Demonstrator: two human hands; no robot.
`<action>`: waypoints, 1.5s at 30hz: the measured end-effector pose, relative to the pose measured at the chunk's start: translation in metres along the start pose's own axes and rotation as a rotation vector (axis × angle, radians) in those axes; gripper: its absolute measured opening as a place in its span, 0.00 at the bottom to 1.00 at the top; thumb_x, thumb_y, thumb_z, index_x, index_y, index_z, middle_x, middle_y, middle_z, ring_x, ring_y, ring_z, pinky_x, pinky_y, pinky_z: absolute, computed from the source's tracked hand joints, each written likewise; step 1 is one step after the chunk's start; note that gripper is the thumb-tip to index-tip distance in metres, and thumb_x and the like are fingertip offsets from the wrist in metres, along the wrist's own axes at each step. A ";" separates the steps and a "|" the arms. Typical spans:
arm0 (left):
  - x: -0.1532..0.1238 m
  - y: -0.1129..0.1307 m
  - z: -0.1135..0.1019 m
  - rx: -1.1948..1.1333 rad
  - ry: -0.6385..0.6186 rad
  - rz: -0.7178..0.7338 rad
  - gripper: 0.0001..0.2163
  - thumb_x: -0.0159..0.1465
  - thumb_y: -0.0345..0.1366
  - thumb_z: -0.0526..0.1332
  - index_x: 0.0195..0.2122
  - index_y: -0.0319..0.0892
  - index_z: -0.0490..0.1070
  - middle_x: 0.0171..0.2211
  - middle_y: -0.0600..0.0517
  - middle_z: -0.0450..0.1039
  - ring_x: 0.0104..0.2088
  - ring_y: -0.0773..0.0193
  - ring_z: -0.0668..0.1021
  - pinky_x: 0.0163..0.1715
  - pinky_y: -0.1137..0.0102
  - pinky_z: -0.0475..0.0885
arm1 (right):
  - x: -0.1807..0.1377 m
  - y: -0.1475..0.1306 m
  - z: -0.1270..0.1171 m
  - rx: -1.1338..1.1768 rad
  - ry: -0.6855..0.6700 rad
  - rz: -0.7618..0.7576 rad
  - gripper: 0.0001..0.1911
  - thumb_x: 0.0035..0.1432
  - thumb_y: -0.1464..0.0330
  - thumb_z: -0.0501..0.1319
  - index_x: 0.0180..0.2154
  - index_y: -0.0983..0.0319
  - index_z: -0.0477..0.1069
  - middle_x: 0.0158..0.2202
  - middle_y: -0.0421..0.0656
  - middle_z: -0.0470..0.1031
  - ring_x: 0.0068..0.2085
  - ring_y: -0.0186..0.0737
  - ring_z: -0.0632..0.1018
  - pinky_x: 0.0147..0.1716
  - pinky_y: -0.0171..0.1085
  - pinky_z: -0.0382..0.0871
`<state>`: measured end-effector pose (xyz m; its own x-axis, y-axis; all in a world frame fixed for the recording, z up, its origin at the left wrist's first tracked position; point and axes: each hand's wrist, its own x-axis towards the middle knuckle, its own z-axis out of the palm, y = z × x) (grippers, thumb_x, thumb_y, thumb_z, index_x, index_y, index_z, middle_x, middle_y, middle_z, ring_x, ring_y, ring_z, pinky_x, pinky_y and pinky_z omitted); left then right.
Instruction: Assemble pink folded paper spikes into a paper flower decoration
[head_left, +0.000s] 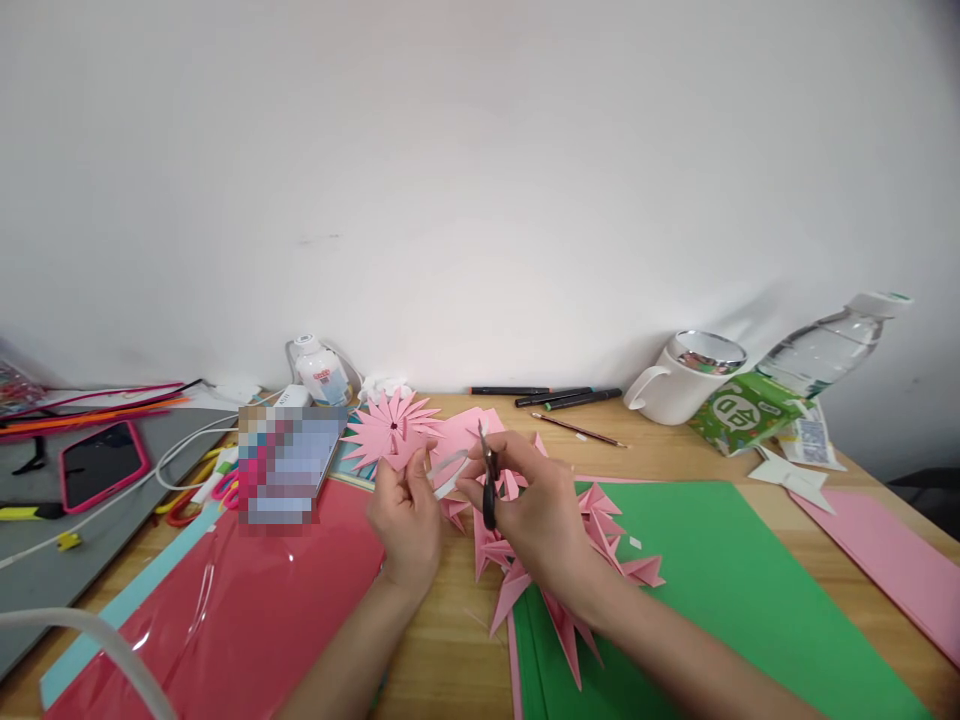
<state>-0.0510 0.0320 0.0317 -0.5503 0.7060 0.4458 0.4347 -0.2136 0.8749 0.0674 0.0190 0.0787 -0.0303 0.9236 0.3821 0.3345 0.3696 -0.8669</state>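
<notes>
Head view, left to right: phone [103, 465] on grey board [45, 560]. Next, second phone [307, 465], partly pixelated, beside red paper [300, 600]. White bottle [324, 375] near the wall [480, 200], behind the second phone. Upper pink star [379, 430] just behind the left hand [405, 525]; contact between them impossible to tell. Left hand closed, thumb and finger pinching a thin white strip [451, 463]. Strip between both hands, above the table [442, 620]. Right hand [544, 520] closed around black-handled scissors [490, 500], tip pointing up, just beside the strip. Lower pink star [510, 595] below the right hand, partly hidden, overlapping green paper [720, 590]. Pens [510, 391] farther back, along the wall. At right, mug [679, 385] beside green pack [742, 410]; tilted water bottle [829, 345] behind the pack. At far right, pink paper [892, 560].
</notes>
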 end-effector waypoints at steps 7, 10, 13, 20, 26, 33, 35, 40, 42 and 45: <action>0.012 0.006 -0.003 -0.102 0.123 -0.076 0.10 0.60 0.40 0.56 0.37 0.40 0.70 0.27 0.50 0.76 0.18 0.70 0.73 0.16 0.77 0.64 | 0.001 -0.015 -0.020 -0.097 0.138 -0.225 0.05 0.54 0.71 0.59 0.36 0.59 0.68 0.31 0.41 0.76 0.34 0.38 0.77 0.36 0.36 0.69; 0.017 0.011 -0.004 -0.196 0.151 -0.138 0.12 0.61 0.41 0.55 0.40 0.39 0.69 0.32 0.48 0.76 0.13 0.76 0.67 0.11 0.78 0.61 | 0.007 -0.012 -0.025 -0.179 0.036 -0.165 0.13 0.49 0.65 0.64 0.39 0.59 0.68 0.35 0.43 0.75 0.37 0.41 0.76 0.37 0.39 0.68; 0.020 0.015 -0.005 -0.274 0.161 -0.180 0.13 0.61 0.42 0.56 0.41 0.39 0.68 0.36 0.47 0.76 0.09 0.80 0.61 0.07 0.79 0.58 | 0.010 -0.005 -0.019 -0.305 -0.196 -0.036 0.23 0.42 0.64 0.68 0.42 0.61 0.67 0.41 0.47 0.74 0.41 0.46 0.74 0.36 0.40 0.66; 0.014 0.021 -0.005 -0.236 0.161 -0.139 0.13 0.60 0.42 0.58 0.40 0.38 0.69 0.32 0.48 0.77 0.11 0.78 0.63 0.08 0.80 0.60 | 0.008 -0.003 -0.008 -0.388 -0.421 0.109 0.22 0.40 0.64 0.69 0.40 0.62 0.68 0.36 0.44 0.74 0.34 0.41 0.72 0.29 0.34 0.60; 0.014 0.019 -0.005 -0.268 0.158 -0.155 0.14 0.59 0.42 0.58 0.43 0.39 0.68 0.34 0.47 0.77 0.10 0.78 0.62 0.08 0.78 0.59 | 0.007 -0.005 -0.008 -0.411 -0.440 0.112 0.22 0.39 0.66 0.69 0.40 0.63 0.68 0.35 0.45 0.74 0.34 0.40 0.71 0.30 0.34 0.60; 0.011 0.017 -0.005 -0.208 0.150 -0.100 0.11 0.60 0.41 0.58 0.38 0.38 0.69 0.33 0.47 0.77 0.14 0.76 0.66 0.14 0.78 0.63 | 0.005 -0.007 -0.007 -0.433 -0.467 0.115 0.22 0.39 0.66 0.70 0.39 0.62 0.68 0.35 0.44 0.73 0.33 0.40 0.71 0.29 0.33 0.59; 0.010 0.018 -0.005 -0.197 0.150 -0.094 0.10 0.60 0.40 0.58 0.36 0.38 0.69 0.32 0.48 0.77 0.14 0.77 0.65 0.15 0.78 0.63 | 0.005 -0.007 -0.006 -0.436 -0.468 0.105 0.24 0.38 0.66 0.71 0.39 0.62 0.68 0.34 0.44 0.73 0.32 0.39 0.71 0.29 0.33 0.58; 0.010 0.018 -0.003 -0.220 0.163 -0.092 0.10 0.59 0.40 0.58 0.35 0.38 0.68 0.31 0.47 0.77 0.16 0.74 0.69 0.17 0.76 0.66 | 0.004 -0.005 -0.005 -0.421 -0.457 0.095 0.24 0.38 0.66 0.71 0.39 0.62 0.68 0.34 0.43 0.74 0.32 0.39 0.71 0.29 0.33 0.59; 0.010 0.017 -0.003 -0.216 0.165 -0.096 0.11 0.60 0.41 0.57 0.36 0.38 0.69 0.31 0.47 0.77 0.17 0.72 0.72 0.18 0.75 0.68 | 0.004 -0.005 -0.004 -0.425 -0.458 0.096 0.24 0.37 0.66 0.71 0.39 0.62 0.68 0.34 0.43 0.74 0.32 0.39 0.71 0.29 0.33 0.59; 0.009 0.016 -0.003 -0.199 0.174 -0.094 0.11 0.60 0.41 0.57 0.37 0.38 0.69 0.31 0.46 0.78 0.21 0.69 0.75 0.20 0.74 0.70 | 0.004 -0.004 -0.005 -0.434 -0.457 0.102 0.25 0.36 0.66 0.71 0.39 0.62 0.68 0.34 0.43 0.74 0.32 0.40 0.72 0.29 0.34 0.59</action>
<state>-0.0511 0.0332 0.0497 -0.7031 0.6062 0.3717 0.2372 -0.2929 0.9263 0.0701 0.0205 0.0851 -0.3449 0.9375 0.0460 0.7053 0.2912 -0.6464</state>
